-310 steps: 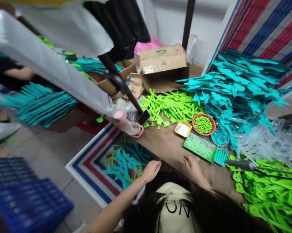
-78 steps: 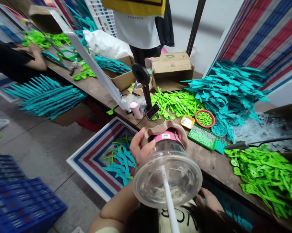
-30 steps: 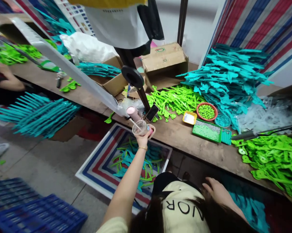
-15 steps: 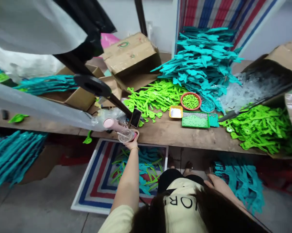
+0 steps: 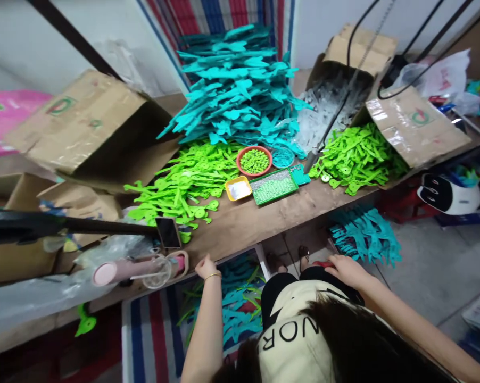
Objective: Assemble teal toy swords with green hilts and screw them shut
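My left hand [image 5: 206,267] is closed at the front edge of the wooden table [image 5: 224,234]; what its curled fingers hold, if anything, is hidden. Just left of it lie a clear plastic cup [image 5: 157,272] with a straw and a pink tumbler [image 5: 114,271]. A phone [image 5: 168,232] leans behind them. Down beside my lap, my right hand [image 5: 347,271] has its fingers bent over a red edge [image 5: 323,264], whose whole shape is hidden by my body.
Bright green plastic pieces [image 5: 192,175] and a tall teal stack [image 5: 236,90] cover the table's back. A red bowl [image 5: 254,161], yellow dish [image 5: 238,188] and green tray [image 5: 275,187] stand in front. Cardboard boxes [image 5: 92,122] flank them. Below is a striped bin [image 5: 156,330].
My left hand has come away from the clear cup and closed to its right. The view has swung right, and my right hand now shows at a red edge.
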Demonstrator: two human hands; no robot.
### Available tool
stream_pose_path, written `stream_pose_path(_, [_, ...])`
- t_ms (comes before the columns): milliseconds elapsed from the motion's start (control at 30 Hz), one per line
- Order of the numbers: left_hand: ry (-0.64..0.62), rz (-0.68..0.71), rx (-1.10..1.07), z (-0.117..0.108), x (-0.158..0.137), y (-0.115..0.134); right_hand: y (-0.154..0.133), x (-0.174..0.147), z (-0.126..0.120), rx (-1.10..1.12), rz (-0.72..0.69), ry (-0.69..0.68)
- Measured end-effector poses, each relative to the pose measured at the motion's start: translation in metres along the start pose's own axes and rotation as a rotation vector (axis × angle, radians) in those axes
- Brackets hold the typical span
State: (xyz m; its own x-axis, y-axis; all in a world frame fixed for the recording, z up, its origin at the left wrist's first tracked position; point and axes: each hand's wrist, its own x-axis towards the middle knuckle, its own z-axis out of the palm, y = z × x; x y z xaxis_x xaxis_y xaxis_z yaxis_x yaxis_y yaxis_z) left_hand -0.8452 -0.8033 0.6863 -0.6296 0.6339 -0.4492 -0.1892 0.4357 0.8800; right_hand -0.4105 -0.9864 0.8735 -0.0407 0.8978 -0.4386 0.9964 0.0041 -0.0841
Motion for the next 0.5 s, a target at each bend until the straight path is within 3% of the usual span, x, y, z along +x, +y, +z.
stream_pose_path(100, [-0.139, -0.056, 0.076, 0.036, -0.011, 0.003, 0.000, -0.007, 0.002, 0.027, 0.036, -0.010])
stream_pose_path(267, [-0.527, -0.048, 0.234, 0.084, -0.048, 0.008, 0.000, -0.018, 0.003, 0.134, 0.130, -0.015])
stream_pose_path(400, [-0.765, -0.056, 0.383, 0.104, -0.081, 0.006, 0.013, -0.030, 0.011, 0.223, 0.226, -0.011])
stream_pose_path(500, [-0.872, -0.078, 0.491, 0.111, -0.097, 0.005, 0.022, -0.040, 0.021, 0.268, 0.276, -0.006])
